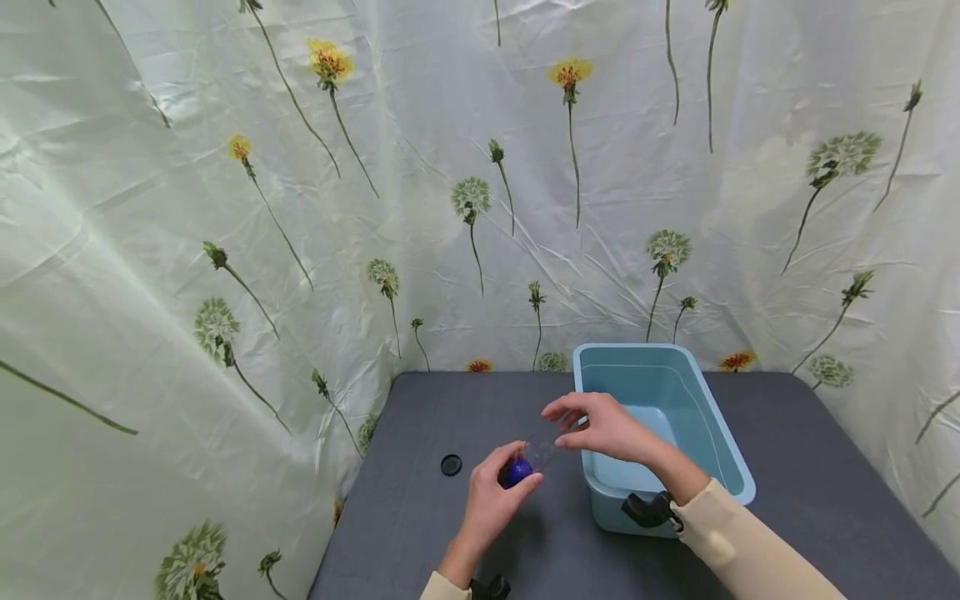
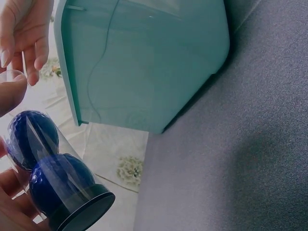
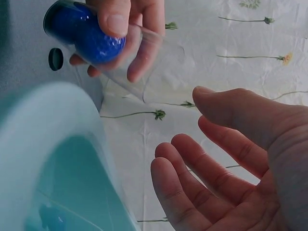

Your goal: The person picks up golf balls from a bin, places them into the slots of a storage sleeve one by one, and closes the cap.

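Note:
My left hand (image 1: 489,493) grips a clear plastic tube (image 3: 163,60) around its side, with the thumb across it. Inside sit two shiny blue balls with dimpled surfaces, the upper ball (image 2: 33,137) touching the lower ball (image 2: 62,185). A black cap (image 2: 85,212) closes the tube's lower end, while the other end is uncapped and tilts toward the right hand. My right hand (image 1: 606,429) hovers just off that uncapped end, fingers loosely spread and slightly bent, holding nothing. It overlaps the near-left part of the blue bin in the head view.
The light blue bin (image 1: 622,518) stands on the dark grey table (image 1: 397,533), right of the left hand. A blurred blue patch shows inside it in the right wrist view. A loose black cap (image 1: 451,465) lies on the table at left. Flowered sheeting (image 1: 465,250) hangs behind.

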`<state>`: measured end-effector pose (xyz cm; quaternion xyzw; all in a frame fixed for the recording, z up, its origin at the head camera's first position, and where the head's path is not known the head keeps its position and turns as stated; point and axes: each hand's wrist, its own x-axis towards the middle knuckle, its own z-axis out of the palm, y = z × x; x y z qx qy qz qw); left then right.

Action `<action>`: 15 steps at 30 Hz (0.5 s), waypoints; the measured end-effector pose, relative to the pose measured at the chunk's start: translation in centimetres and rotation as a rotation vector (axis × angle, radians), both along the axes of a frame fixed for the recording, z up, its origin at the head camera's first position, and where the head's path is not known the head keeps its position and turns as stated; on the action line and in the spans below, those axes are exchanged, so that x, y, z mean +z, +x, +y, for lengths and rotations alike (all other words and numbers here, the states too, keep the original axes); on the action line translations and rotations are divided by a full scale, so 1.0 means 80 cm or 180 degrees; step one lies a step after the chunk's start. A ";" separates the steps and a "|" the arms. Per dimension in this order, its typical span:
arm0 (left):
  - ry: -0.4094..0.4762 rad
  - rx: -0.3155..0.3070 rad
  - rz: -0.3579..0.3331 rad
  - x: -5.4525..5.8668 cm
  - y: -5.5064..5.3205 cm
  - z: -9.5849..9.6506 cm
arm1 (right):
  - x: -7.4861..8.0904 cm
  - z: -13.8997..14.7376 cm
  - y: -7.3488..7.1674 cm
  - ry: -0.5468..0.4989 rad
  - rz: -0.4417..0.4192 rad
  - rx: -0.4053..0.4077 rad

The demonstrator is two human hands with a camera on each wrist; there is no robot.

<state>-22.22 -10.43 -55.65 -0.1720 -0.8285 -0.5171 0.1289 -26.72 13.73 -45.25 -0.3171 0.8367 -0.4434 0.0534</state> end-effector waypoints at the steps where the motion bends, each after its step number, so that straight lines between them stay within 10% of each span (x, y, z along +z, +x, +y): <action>1: -0.0008 0.0009 -0.0010 -0.001 0.000 0.000 | 0.001 0.001 -0.001 0.0006 0.0009 -0.0004; 15: 0.0030 0.0040 -0.0057 -0.004 0.001 0.000 | 0.027 0.027 -0.039 0.0300 0.0061 -0.0203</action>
